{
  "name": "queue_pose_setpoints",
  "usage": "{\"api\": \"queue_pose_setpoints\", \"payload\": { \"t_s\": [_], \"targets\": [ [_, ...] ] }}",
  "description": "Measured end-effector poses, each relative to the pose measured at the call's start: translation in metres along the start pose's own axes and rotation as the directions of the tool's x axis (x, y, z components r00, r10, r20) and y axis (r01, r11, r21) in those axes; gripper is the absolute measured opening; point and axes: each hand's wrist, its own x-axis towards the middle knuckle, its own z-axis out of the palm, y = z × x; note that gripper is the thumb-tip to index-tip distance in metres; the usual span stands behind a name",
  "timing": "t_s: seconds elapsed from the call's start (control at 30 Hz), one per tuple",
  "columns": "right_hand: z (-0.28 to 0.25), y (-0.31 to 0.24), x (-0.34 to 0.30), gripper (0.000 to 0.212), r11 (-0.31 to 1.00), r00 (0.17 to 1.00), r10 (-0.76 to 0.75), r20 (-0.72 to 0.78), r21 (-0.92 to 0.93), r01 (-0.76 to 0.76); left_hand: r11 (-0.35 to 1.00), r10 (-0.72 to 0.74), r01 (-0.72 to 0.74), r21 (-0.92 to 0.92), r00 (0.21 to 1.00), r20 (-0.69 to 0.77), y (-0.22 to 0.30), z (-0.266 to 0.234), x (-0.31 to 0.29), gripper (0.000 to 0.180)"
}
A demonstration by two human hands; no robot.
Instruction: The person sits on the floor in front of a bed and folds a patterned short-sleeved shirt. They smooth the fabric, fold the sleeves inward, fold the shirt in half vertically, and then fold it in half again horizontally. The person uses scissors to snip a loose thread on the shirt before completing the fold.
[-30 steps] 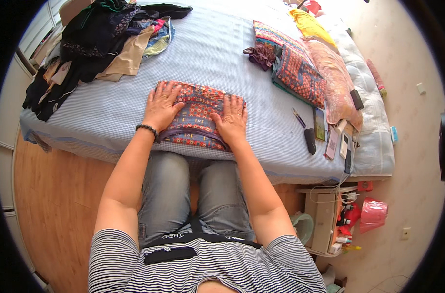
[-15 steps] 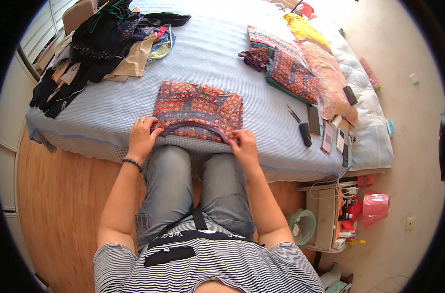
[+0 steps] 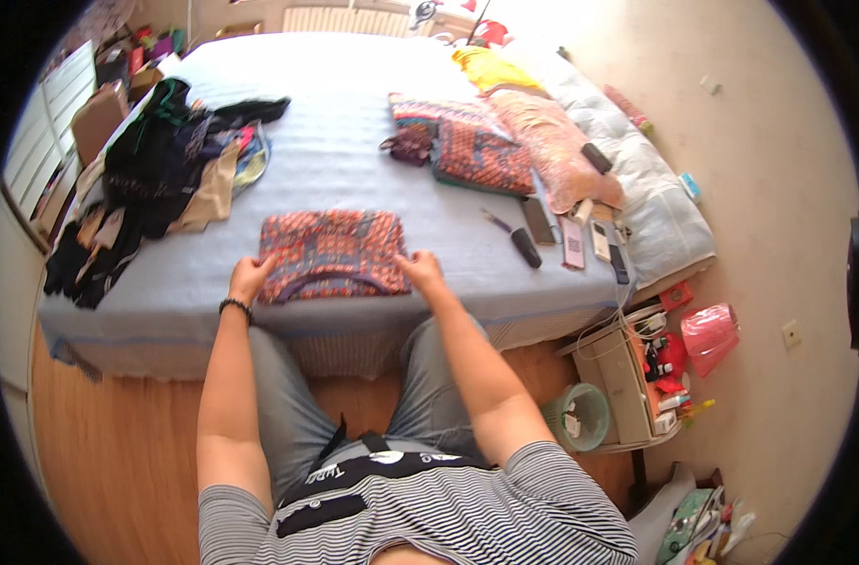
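A folded red and blue patterned shirt [image 3: 335,247] lies near the front edge of the bed, its dark curved neckline toward me. My left hand [image 3: 251,278] is closed on the shirt's left side, thumb on top. On the opposite side my right hand [image 3: 422,271] pinches the right edge, with the fingers partly hidden under the cloth. The shirt lies flat or just off the bedspread; I cannot tell which.
A heap of dark clothes [image 3: 152,179] covers the bed's left side. Folded patterned clothes [image 3: 481,155] lie at the right, beside a pink pillow [image 3: 552,141]. Phones [image 3: 573,243] and a dark case [image 3: 526,248] sit near the right corner. A bin [image 3: 580,417] stands by the nightstand [image 3: 618,377].
My hands have gone from the ends of the neckline to the shirt's two sides. My view has tilted up and turned right, and my legs have moved back from the bed and apart.
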Motion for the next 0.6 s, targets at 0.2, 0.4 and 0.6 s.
{"api": "queue_pose_setpoints", "payload": {
  "t_s": [0.2, 0.4, 0.6],
  "targets": [
    [0.022, -0.032, 0.006, 0.048, 0.986, 0.99, -0.124, 0.068, 0.125, 0.115, 0.873, -0.15, 0.242, -0.423, 0.959, 0.239, 0.035, 0.006, -0.007, 0.03],
    [-0.016, -0.041, 0.007, 0.032, 0.596, 0.939, -0.328, 0.1, 0.794, 0.123, 0.355, -0.088, 0.492, -0.795, 0.864, 0.495, 0.084, 0.009, -0.001, 0.036],
    [-0.183, -0.011, 0.113, 0.032, 0.59, 0.861, -0.426, -0.278, 0.636, 0.497, 0.428, 0.335, 0.277, -0.86, 0.835, 0.436, 0.264, 0.094, 0.071, 0.048]
  ]
}}
